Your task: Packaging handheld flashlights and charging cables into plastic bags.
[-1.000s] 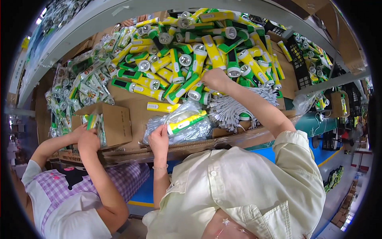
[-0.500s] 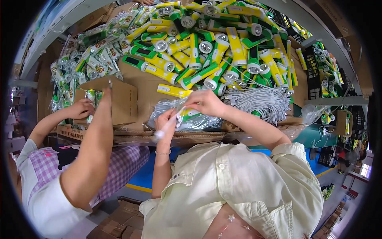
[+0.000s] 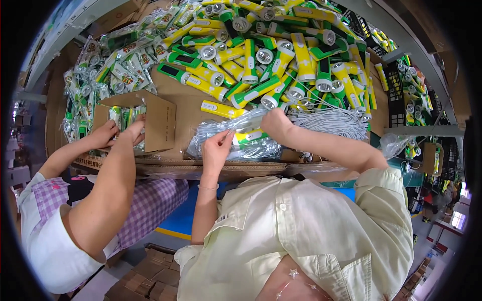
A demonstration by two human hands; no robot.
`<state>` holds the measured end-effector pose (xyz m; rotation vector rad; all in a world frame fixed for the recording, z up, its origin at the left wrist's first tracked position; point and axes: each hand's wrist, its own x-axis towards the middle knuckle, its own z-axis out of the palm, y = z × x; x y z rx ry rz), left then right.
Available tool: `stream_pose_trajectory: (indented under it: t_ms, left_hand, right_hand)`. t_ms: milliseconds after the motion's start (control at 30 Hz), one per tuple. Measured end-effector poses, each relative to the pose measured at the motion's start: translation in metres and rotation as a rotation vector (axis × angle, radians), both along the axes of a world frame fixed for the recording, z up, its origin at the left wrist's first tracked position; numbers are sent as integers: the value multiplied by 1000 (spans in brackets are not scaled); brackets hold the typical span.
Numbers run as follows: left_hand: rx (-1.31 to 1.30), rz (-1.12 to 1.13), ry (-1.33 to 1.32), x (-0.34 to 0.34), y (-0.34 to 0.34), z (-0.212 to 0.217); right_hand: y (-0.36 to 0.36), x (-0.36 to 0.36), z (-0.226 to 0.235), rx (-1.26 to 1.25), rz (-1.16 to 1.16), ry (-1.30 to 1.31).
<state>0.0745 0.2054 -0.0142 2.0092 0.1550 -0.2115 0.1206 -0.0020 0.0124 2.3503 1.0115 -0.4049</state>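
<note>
My left hand (image 3: pixel 216 150) is closed in a pinch at the edge of a clear plastic bag (image 3: pixel 246 122). Level with it, my right hand (image 3: pixel 276 125) is balled at the bag's other end; what its fingers hold is hidden. Beneath the hands lies a stack of clear plastic bags (image 3: pixel 201 141). A yellow and green flashlight (image 3: pixel 250 136) shows between my hands on the stack. Just beyond, a single yellow flashlight (image 3: pixel 221 109) rests on the cardboard. White cables (image 3: pixel 334 124) lie bundled beside my right forearm.
A large heap of yellow and green flashlights (image 3: pixel 251 55) covers the far side. Bagged flashlights (image 3: pixel 128 70) are piled at the far left. A co-worker's hands (image 3: pixel 108 134) reach into an open cardboard box (image 3: pixel 161 123). Black crates (image 3: pixel 396 95) stand at the right.
My right hand has moved right and closed into a fist, while my left hand has shifted slightly right. The white cable seen between my hands is out of sight. The co-worker's hand has lowered into the box.
</note>
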Motion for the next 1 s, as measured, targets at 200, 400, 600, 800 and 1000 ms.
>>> stream_pose_trajectory:
  t_ms: [200,400,600,800,1000]
  left_hand:
    - [-646,82,173,-6,18,-15]
    - [-267,141,111,0,18,-12]
    - [-114,81,-162,5,15,-8]
    - [-153,40,-292,17,24,27]
    - [-365,129,-315,55,71,77]
  right_hand:
    - [26,19,54,982,-141,149]
    - [60,14,-7,1264,-124,76]
    - [59,25,-4,1212,-8,83]
    - [15,48,14,1253,74,32]
    - [-55,67,14,1197,-146,-29]
